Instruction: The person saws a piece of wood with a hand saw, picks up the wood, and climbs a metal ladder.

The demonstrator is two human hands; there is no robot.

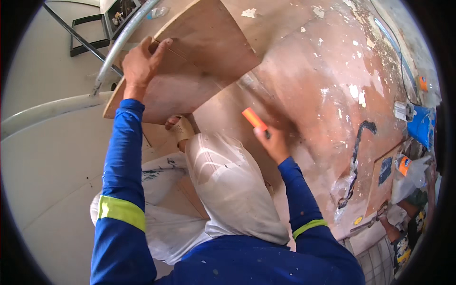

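A thin brown wooden board (pixel 194 71) is tilted in front of my left knee. My left hand (pixel 141 64) grips its upper left edge, thumb on the face and the other fingers partly out of sight behind. My right hand (pixel 271 141) is closed around a short tool with a flat orange part (pixel 254 118) and a black end; its exact kind is unclear. That hand hovers to the right of the board, apart from it. One sandalled foot (pixel 183 129) shows at the board's lower edge, beside my white trousers (pixel 228 185).
A curved grey metal tube (pixel 61 110) crosses the left side. Behind it lies a black rectangular frame (pixel 90 34). Paint-spotted reddish floor (pixel 327 95) spreads to the right, with a bent black strip (pixel 355 161), a blue bag (pixel 422 126) and plastic bags (pixel 409 178) along that side.
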